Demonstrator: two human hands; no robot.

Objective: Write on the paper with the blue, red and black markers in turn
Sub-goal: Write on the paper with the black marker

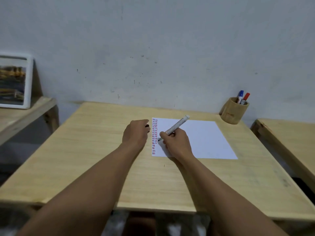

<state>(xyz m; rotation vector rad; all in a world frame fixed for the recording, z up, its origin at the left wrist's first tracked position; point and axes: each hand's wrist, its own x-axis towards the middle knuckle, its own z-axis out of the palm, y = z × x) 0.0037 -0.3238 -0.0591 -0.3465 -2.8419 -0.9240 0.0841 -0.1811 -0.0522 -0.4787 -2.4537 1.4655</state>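
Observation:
A white sheet of paper (pixel 204 140) lies on the wooden table (pixel 85 150), with a column of short blue, red and black strokes (pixel 154 133) down its left edge. My right hand (pixel 177 142) grips a black marker (pixel 177 125), its dark tip touching the paper beside the strokes and its white end tilted up to the right. My left hand (pixel 136 133) rests curled just left of the paper, closed on a small dark piece, apparently the black cap (pixel 147 126). The blue marker (pixel 240 96) and the red marker (pixel 245 98) stand in a wooden cup (pixel 233 113).
The wooden cup stands at the table's far right corner, near the grey wall. A second wooden table (pixel 286 133) lies to the right, across a narrow gap. On a lower shelf (pixel 20 114) at left leans a white-framed picture (pixel 13 82).

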